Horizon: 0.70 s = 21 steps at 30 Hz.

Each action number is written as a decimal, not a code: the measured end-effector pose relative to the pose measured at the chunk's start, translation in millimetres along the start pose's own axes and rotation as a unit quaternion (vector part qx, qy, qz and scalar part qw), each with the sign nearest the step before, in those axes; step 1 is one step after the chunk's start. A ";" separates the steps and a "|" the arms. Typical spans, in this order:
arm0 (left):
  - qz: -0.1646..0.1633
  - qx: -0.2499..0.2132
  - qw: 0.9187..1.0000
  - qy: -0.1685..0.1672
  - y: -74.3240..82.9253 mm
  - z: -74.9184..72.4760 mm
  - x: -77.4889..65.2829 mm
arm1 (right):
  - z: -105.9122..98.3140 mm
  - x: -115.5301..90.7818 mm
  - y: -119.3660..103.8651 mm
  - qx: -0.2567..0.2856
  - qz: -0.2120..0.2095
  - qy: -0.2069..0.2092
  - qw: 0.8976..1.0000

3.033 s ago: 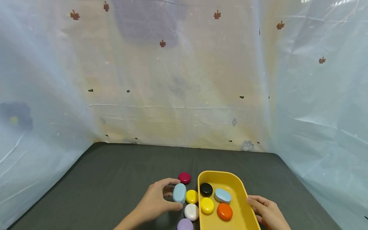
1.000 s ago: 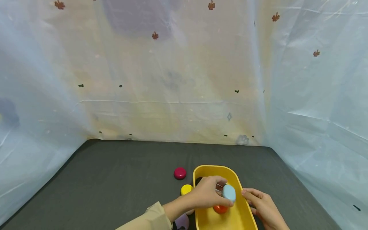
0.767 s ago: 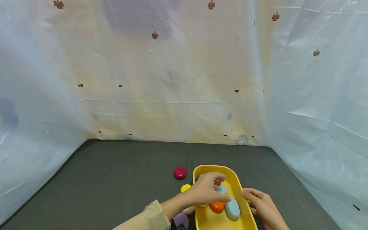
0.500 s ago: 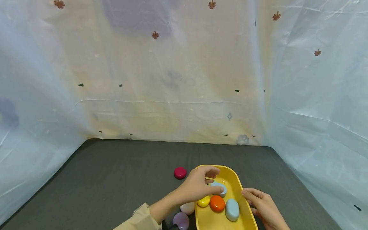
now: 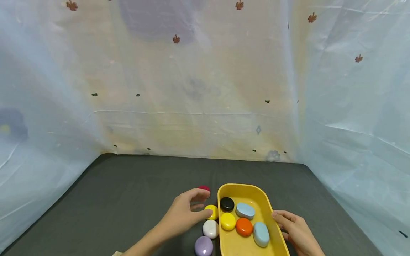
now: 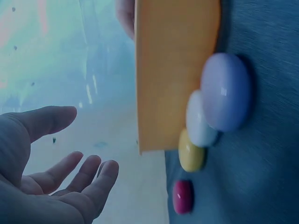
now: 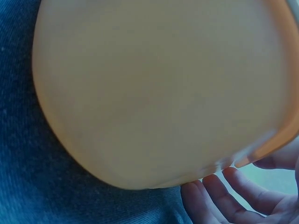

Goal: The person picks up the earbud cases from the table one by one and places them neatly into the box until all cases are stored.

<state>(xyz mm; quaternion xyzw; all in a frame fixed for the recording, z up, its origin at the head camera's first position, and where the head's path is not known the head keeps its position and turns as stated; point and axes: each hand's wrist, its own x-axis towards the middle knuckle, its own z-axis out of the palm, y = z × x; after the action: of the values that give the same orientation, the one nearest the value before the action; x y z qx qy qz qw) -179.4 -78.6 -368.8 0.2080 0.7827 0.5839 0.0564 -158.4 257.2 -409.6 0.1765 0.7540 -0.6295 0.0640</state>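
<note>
My left hand (image 5: 184,212) is over the table beside the tray's left wall, fingers spread and thumb apart, holding nothing. In the head view its thumb tip overlaps a round yellow pebble-like piece (image 5: 211,212), and its fingers partly cover a dark red one (image 5: 204,187). The left wrist view shows that hand's fingers apart and the red piece (image 6: 182,196) whole on the cloth. My right hand (image 5: 299,229) pinches the right rim of a yellow tray (image 5: 278,233), thumb on top and fingers outside. Inside lie black (image 5: 227,204), yellow (image 5: 228,221), orange (image 5: 244,227) and two light blue pieces (image 5: 261,234).
A white piece (image 5: 210,229) and a lilac one (image 5: 203,246) stand in line along the tray's left side. Dark grey cloth (image 5: 128,199) covers the table. Pale patterned plastic sheeting (image 5: 205,89) hangs at the back and both sides.
My left hand carried a light blue piece from the left into the tray, released it beside the orange one, then withdrew left past the tray's wall. The right hand keeps its hold on the rim.
</note>
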 end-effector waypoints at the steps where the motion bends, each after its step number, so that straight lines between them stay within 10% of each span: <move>1: -0.004 0.002 1.000 0.003 -1.9 -2.8 -3.3 | -0.1 0.1 -0.3 0.000 0.000 0.000 1.000; 21: -0.082 -0.028 0.995 -0.055 -31.8 -13.7 -35.8 | -1.3 1.7 -0.1 0.008 0.009 -0.007 1.000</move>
<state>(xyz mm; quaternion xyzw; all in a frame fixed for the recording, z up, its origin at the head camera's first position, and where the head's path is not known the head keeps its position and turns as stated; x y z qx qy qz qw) -159.7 -112.3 -399.9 0.1734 0.7762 0.5866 0.1532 -159.9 258.8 -409.8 0.1791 0.7471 -0.6358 0.0740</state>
